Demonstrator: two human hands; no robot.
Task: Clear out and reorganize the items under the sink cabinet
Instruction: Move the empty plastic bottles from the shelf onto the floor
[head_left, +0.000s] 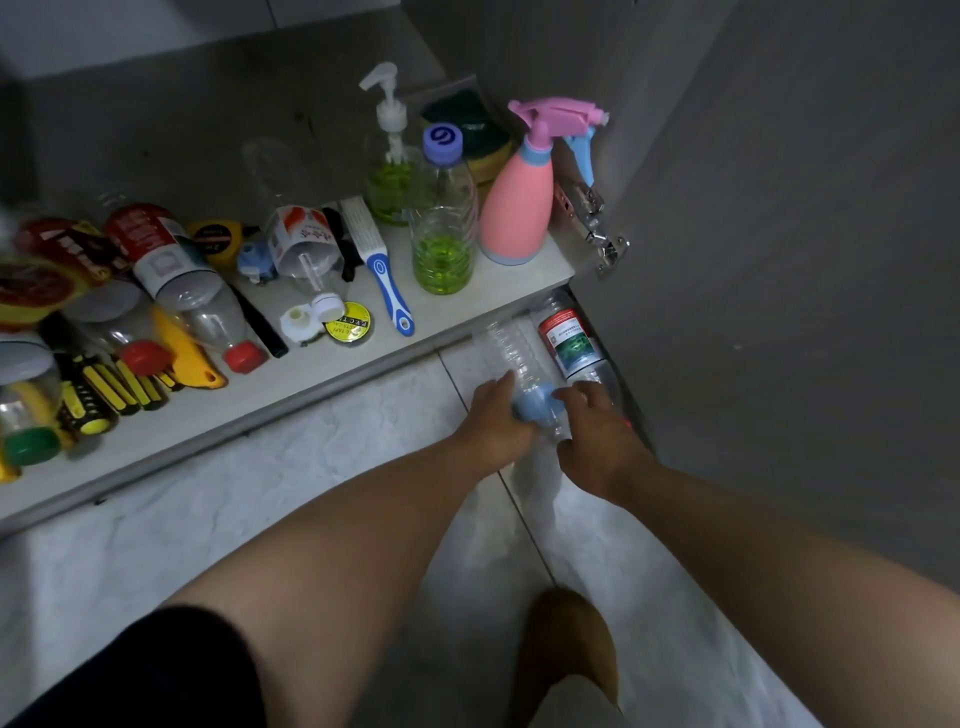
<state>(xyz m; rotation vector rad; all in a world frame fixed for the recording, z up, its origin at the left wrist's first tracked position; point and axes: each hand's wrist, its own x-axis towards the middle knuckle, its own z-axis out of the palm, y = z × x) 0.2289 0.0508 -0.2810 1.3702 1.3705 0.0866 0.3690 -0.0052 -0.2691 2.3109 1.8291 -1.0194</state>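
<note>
An empty clear bottle with a blue cap (511, 356) lies on the floor tiles just in front of the cabinet shelf (322, 374). My left hand (496, 418) grips its capped neck. My right hand (597, 439) rests on a second clear bottle with a red and green label (569, 340), which lies beside the first against the open cabinet door (779, 260). On the shelf stand a pink spray bottle (517, 208), a clear bottle with a purple cap and green liquid (444, 228) and a pump dispenser (389, 171).
The shelf's left part holds lying bottles (182, 280), a blue-handled brush (382, 270), a yellow tape roll (349, 323), loose caps, yellow and black tool handles (104, 389) and jars. Sponges (470, 132) sit at the back. A door hinge (597, 223) juts at the right.
</note>
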